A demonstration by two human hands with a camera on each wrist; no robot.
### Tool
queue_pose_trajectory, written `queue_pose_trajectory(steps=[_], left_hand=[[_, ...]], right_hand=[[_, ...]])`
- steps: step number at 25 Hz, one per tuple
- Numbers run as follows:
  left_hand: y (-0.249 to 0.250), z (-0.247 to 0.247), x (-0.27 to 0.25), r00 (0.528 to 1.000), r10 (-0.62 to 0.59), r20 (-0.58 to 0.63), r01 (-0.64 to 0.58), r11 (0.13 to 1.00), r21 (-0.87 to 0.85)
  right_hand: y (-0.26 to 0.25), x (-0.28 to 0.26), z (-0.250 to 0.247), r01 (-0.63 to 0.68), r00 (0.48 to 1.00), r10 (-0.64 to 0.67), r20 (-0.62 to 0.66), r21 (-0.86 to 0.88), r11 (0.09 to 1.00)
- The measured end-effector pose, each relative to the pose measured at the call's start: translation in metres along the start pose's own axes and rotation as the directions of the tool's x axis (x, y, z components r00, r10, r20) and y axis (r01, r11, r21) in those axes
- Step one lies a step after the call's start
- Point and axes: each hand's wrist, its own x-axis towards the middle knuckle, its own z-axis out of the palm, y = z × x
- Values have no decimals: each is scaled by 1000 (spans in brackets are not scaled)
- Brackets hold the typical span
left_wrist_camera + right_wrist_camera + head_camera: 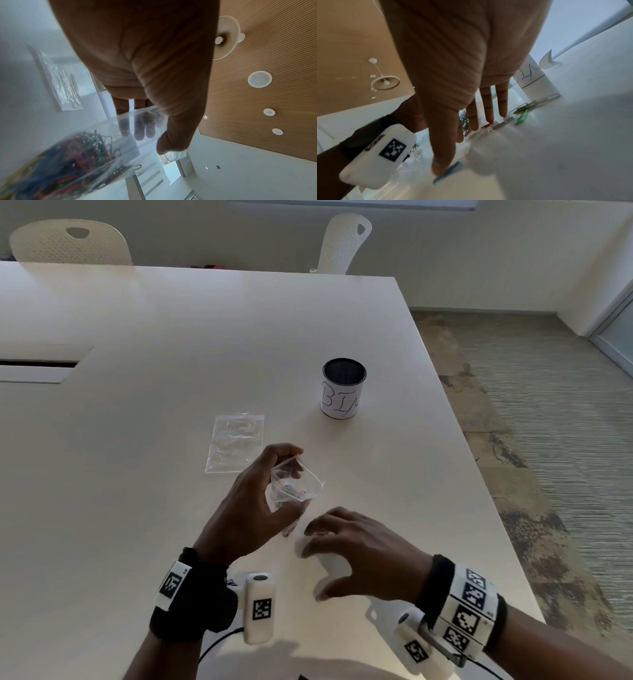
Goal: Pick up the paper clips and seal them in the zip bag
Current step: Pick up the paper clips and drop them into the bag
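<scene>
My left hand (286,474) holds a clear zip bag (310,487) just above the table, mouth up. In the left wrist view the thumb (169,143) pinches the bag's upper edge against the fingers behind it, and many coloured paper clips (68,162) fill its bottom. My right hand (315,563) is spread flat beside the bag, fingers straight. Its fingertips (488,119) touch the table at a red clip (485,125), and a blue clip (449,171) lies under the thumb. Silver and green loose clips (521,111) lie just beyond the fingers.
A second zip bag (236,443) lies flat behind my left hand. A black mesh cup with a white label (343,392) stands further back right. The table's right edge (479,460) drops to carpet. Two white chairs stand at the far side.
</scene>
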Motion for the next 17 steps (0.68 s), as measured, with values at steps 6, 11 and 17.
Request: queue_pose_trajectory(steps=[6,11,17], left_hand=[[3,2,2,1000,-6,11,6,1000,-23],[2,2,5,1000,-12,22,12,1000,-25],[2,3,5,1000,-7,29,8,999,-32]], right_hand=[[17,2,-1,92,995,-89,-50,50,995],[31,-8,-17,-35,993,24,-115,-93,995],[48,-25,-23,-137,991,137,-10,-68,988]])
